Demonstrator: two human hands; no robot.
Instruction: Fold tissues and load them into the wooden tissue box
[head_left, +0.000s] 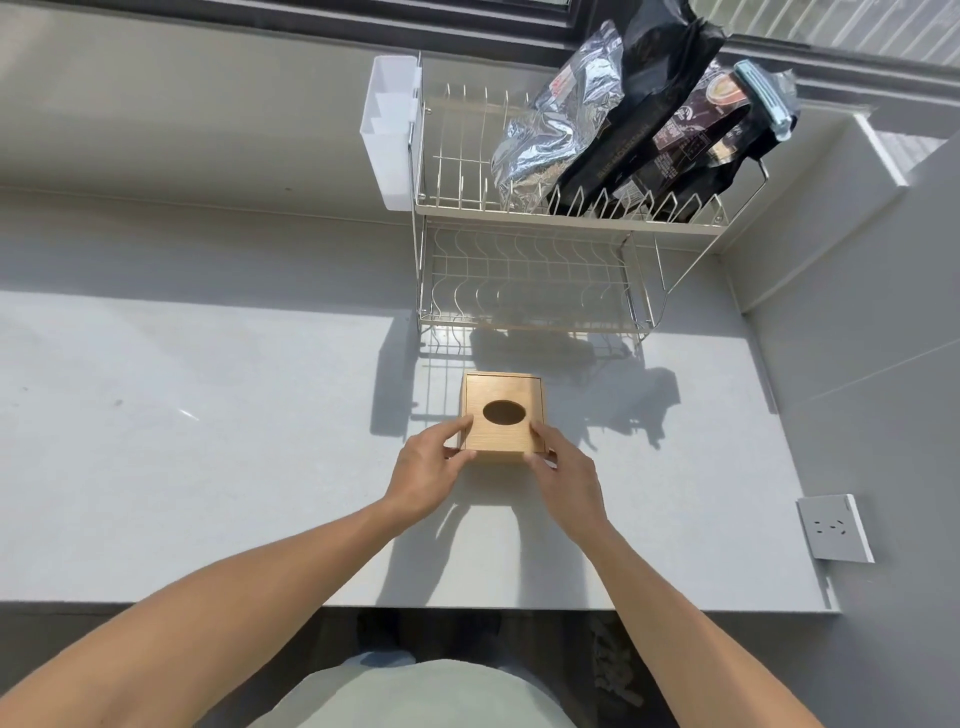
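Observation:
A square wooden tissue box (503, 387) with an oval hole in its lid stands on the grey counter (208, 441), just in front of a wire rack. My left hand (426, 467) grips the box's near left corner, thumb on the lid. My right hand (563, 473) holds the near right corner the same way. No tissues are in sight, and the inside of the box looks dark through the hole.
A two-tier wire dish rack (535, 270) stands behind the box, with a silver bag (561, 124) and black bags (675, 135) on its top shelf and a white plastic caddy (389, 130) on its left side. A wall socket (834, 527) sits on the right.

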